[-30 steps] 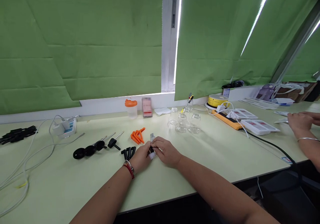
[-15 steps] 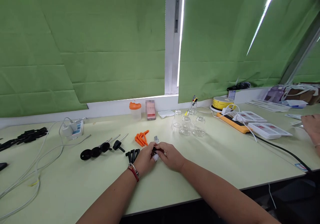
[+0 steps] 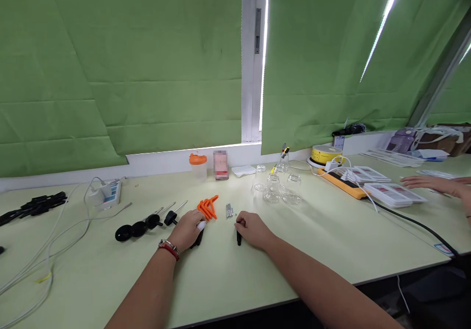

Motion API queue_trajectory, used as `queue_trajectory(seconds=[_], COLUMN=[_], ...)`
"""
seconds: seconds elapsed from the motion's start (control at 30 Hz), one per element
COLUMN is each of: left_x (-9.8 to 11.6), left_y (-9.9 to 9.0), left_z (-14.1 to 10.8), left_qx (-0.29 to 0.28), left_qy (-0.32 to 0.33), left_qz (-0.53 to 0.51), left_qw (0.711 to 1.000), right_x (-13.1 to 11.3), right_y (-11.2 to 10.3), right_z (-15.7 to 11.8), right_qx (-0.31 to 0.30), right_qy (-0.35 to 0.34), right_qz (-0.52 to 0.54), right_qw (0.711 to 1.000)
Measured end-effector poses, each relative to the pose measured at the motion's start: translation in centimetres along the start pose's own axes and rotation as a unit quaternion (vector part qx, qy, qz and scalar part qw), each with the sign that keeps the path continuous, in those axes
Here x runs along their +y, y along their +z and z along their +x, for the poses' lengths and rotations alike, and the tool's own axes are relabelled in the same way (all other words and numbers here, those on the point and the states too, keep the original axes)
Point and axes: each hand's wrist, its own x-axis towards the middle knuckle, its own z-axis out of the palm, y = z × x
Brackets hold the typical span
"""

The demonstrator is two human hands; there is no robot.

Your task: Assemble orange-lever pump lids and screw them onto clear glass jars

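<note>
The pale tabletop runs across the lower frame. Right of centre, clear glasses stand back from the work, perhaps to spare them a knock. At lower centre, the right hand has finger and thumb pinched on a slim black piece, its lower end jutting out, seemingly held lightly for control. The left hand, left of centre, curls over some black handles; I can't tell whether it grips any. Left of it lie round-headed black parts, and just above, orange angled pieces, grouped by kind, I'd guess, for easy picking. Between the hands, thin metal rods lie side by side, probably for reach, with a tiny bit just beside them.
</note>
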Motion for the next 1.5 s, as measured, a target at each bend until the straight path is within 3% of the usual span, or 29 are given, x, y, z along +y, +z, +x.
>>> queue_trajectory(seconds=[0.17, 0.33, 0.57, 0.83, 0.97, 1.1, 1.23, 1.5], left_x=[0.4, 2.4, 5.7, 6.9, 6.4, 4.5, 2.7, 2.1], left_y=[1.4, 3.0, 5.2, 6.1, 5.4, 4.0, 3.1, 2.8], left_z=[0.2, 0.6, 1.8, 2.8, 2.8, 2.6, 2.4, 2.1], left_qx=[-0.02, -0.026, -0.017, 0.042, 0.085, 0.148, 0.203, 0.205], left_qy=[-0.017, -0.014, 0.001, -0.038, -0.04, -0.072, -0.132, -0.137], left_qz=[-0.012, -0.021, -0.028, -0.041, -0.06, -0.066, -0.072, -0.068], left_qw=[1.0, 0.999, 0.999, 0.998, 0.994, 0.984, 0.968, 0.967], right_x=[-1.2, -1.6, -1.5, -1.1, -1.5, -2.7, -3.7, -3.9], right_y=[0.0, 0.0, 0.0, -0.5, -0.7, -0.4, 0.7, 0.9], right_z=[-0.6, -0.7, -0.6, -0.4, -0.8, -1.7, -2.2, -2.5], right_qx=[0.001, 0.006, 0.005, -0.003, 0.026, 0.023, -0.046, -0.179], right_qy=[-0.018, -0.035, -0.055, -0.079, -0.114, -0.238, -0.309, -0.302], right_qz=[-0.112, -0.152, -0.159, -0.129, -0.137, -0.171, -0.228, -0.236], right_qw=[0.994, 0.988, 0.986, 0.988, 0.984, 0.956, 0.922, 0.906])
